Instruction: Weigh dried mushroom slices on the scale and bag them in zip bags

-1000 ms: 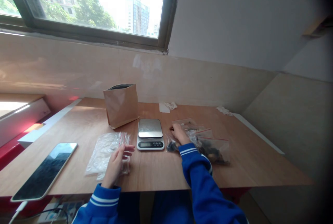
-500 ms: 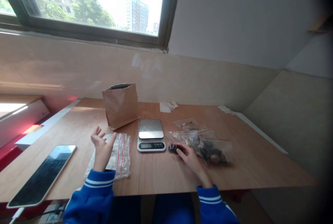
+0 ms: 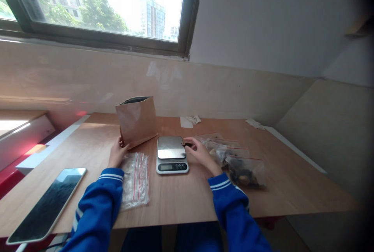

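My left hand (image 3: 117, 153) is closed at the lower left corner of the brown kraft paper bag (image 3: 136, 121), thumb on its front and fingers at its side edge. The bag stands upright with its top open. Beneath and beside this hand lie flat clear zip bags (image 3: 136, 183) with red seal lines. At the right edge of the digital kitchen scale's (image 3: 171, 147) steel plate, my right hand (image 3: 201, 153) pinches a small dark piece (image 3: 189, 146). Its exact kind is too small to make out, and I cannot tell whether it touches the plate.
Several zip bags with dark and brown dried contents (image 3: 245, 174) lie to the right of the scale. A phone (image 3: 48, 205) on a white cable rests at the left. Crumpled white paper (image 3: 191, 121) lies near the wall, and another white scrap (image 3: 254, 123) farther right.
My left hand has moved from open above the clear bags to the paper bag's lower corner. My right hand has carried the dark piece from the tabletop up to the scale's plate edge.
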A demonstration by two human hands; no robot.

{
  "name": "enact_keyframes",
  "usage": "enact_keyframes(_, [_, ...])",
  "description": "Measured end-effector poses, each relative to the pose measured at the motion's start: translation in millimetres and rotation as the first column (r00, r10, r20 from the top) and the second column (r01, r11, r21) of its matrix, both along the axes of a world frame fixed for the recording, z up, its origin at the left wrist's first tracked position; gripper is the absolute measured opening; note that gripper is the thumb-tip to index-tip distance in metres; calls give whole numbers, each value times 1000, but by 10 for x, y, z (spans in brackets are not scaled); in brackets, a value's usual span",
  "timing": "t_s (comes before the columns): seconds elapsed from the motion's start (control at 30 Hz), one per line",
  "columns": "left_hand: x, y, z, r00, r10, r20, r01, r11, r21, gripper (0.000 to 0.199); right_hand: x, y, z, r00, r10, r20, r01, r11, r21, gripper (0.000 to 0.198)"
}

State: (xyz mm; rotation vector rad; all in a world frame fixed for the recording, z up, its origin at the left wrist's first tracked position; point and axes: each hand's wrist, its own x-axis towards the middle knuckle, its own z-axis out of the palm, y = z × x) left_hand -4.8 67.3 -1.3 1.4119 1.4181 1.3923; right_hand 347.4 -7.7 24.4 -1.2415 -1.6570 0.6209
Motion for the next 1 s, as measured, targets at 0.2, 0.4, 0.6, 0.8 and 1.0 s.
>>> enact_keyframes(0.2, [-53,-28,-130,997,8,-76,-6,999,34,50,-454,154,-10,986,10,164,-34,989,143,16])
enact_keyframes(0.4, [-101,24,-232,936,91,-341,-73,995,65,44,-297,-41,-188,912,-82,401,17,986,163,29])
enact_keyframes(0.6, [-119,49,-323,904,115,-412,-76,991,109,40,359,-362,-326,610,-408,680,448,884,129,46])
enact_keyframes(0.8, [-110,22,-305,905,89,-416,-34,990,138,38,482,-433,-190,553,-290,781,360,929,90,35])
enact_keyframes(1.0, [-56,-59,-220,938,52,-343,-3,990,140,30,367,-197,77,530,-355,770,323,924,203,31])
